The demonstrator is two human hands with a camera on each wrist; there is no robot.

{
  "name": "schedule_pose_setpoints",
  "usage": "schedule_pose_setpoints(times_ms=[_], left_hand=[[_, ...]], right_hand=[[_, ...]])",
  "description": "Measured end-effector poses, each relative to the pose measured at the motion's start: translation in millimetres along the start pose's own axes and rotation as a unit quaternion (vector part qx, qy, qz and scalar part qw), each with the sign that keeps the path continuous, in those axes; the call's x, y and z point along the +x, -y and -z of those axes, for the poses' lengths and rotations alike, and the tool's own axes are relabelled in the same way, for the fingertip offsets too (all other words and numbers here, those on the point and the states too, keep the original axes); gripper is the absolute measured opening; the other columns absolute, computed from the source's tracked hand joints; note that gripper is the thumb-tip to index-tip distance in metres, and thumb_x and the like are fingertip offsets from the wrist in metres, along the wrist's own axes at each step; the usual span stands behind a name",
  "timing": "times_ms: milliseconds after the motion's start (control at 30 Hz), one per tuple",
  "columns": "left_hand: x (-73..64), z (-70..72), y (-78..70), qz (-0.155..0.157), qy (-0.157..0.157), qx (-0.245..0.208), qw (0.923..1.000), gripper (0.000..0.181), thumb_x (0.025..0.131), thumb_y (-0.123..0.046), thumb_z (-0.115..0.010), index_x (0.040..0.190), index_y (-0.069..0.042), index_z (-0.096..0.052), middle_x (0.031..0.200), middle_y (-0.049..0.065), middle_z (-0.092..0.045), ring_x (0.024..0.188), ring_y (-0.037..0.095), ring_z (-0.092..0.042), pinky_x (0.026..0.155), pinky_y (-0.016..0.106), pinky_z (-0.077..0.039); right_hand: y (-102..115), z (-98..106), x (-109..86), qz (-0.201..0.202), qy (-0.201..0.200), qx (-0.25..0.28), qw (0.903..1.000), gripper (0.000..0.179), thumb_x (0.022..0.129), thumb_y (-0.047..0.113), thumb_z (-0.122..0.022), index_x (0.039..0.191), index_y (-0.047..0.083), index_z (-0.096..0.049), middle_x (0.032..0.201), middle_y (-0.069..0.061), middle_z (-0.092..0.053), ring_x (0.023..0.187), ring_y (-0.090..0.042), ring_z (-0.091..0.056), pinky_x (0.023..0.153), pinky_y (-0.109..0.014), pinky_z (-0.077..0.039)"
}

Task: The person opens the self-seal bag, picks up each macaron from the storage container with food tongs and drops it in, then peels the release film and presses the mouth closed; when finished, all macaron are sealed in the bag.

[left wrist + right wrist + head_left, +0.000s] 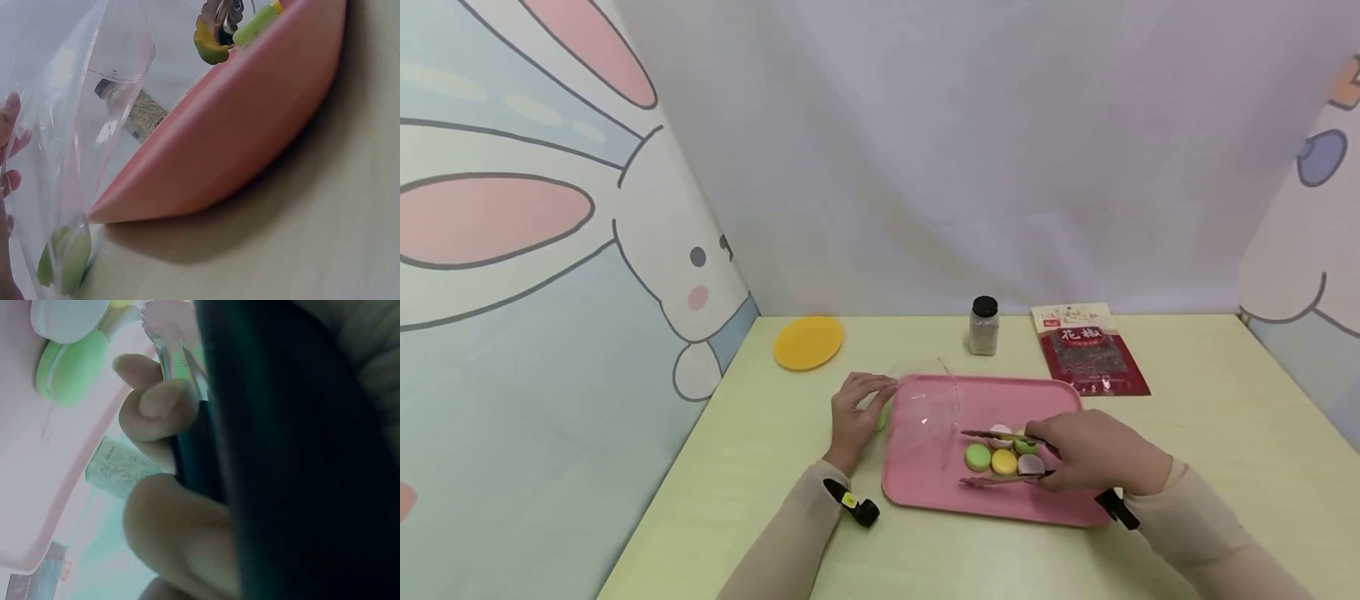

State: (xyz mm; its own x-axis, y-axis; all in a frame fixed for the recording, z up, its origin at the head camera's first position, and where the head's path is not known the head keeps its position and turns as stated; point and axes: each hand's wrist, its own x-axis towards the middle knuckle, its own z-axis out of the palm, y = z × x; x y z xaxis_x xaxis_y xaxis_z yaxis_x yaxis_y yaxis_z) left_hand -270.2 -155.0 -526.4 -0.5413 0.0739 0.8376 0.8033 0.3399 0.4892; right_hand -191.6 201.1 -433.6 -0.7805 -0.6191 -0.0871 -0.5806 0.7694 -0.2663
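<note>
My left hand (853, 417) holds a clear plastic bag (925, 410) by its edge, beside the left end of the pink tray (917, 493). A green macaron (65, 259) lies low inside the bag in the left wrist view. My right hand (1093, 450) grips tongs (996, 480) with dark handles. The tong arms are spread apart over the macarons (1003, 462) on the tray, one tip on each side of the group. These are green, yellow, pale pink and greyish. In the right wrist view a green macaron (74, 365) sits near a pale one.
Behind the tray stands a spice jar (983, 327) with a black lid. A red and white spice packet (1090, 350) lies flat to its right. At the back left is a yellow plate (808, 342). A pale curtain (962, 167) borders the table behind.
</note>
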Motion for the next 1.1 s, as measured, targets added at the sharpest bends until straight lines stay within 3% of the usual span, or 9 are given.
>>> schedule_pose_setpoints(times_ms=[367, 567, 933, 1100], left_hand=[[1.0, -1.7, -0.1, 0.009, 0.007, -0.001, 0.9999, 0.016, 0.086, -0.005, -0.079, 0.100, -0.013, -0.079, 0.096, 0.000, -0.076, 0.090, 0.019, -0.065, 0.083, 0.030, -0.052], [-1.2, -0.6, -0.4, 0.007, 0.006, 0.000, 1.0000, 0.016, 0.086, -0.006, -0.079, 0.100, -0.014, -0.079, 0.096, -0.001, -0.076, 0.091, 0.018, -0.065, 0.083, 0.030, -0.052], [-1.1, 0.0, -4.5, 0.000, 0.004, 0.002, 1.0000, 0.015, 0.084, -0.002, -0.080, 0.098, -0.007, -0.079, 0.094, 0.003, -0.077, 0.090, 0.021, -0.065, 0.083, 0.031, -0.052], [0.3, -0.4, -4.3, 0.002, 0.007, 0.004, 1.0000, 0.013, 0.084, -0.002, -0.080, 0.097, -0.005, -0.079, 0.096, 0.001, -0.076, 0.091, 0.019, -0.065, 0.083, 0.029, -0.052]], right_hand=[[3.2, 1.2, -3.9, -0.001, 0.019, 0.044, 0.9989, 0.031, 0.082, 0.031, -0.081, 0.094, 0.017, -0.057, 0.067, 0.011, -0.049, 0.056, -0.005, -0.045, 0.051, -0.028, -0.039], [6.9, 0.3, -5.5, 0.007, 0.040, 0.071, 0.9967, 0.022, 0.084, 0.025, -0.079, 0.087, 0.019, -0.057, 0.068, 0.013, -0.051, 0.057, -0.005, -0.046, 0.051, -0.026, -0.040], [4.9, 1.2, -4.7, 0.003, 0.053, 0.075, 0.9958, 0.023, 0.086, 0.026, -0.078, 0.084, 0.021, -0.056, 0.070, 0.013, -0.052, 0.059, -0.005, -0.046, 0.053, -0.027, -0.040], [2.0, 5.2, -5.4, 0.017, 0.034, 0.064, 0.9973, 0.024, 0.087, 0.028, -0.078, 0.085, 0.023, -0.054, 0.068, 0.013, -0.049, 0.058, -0.004, -0.045, 0.052, -0.026, -0.038]])
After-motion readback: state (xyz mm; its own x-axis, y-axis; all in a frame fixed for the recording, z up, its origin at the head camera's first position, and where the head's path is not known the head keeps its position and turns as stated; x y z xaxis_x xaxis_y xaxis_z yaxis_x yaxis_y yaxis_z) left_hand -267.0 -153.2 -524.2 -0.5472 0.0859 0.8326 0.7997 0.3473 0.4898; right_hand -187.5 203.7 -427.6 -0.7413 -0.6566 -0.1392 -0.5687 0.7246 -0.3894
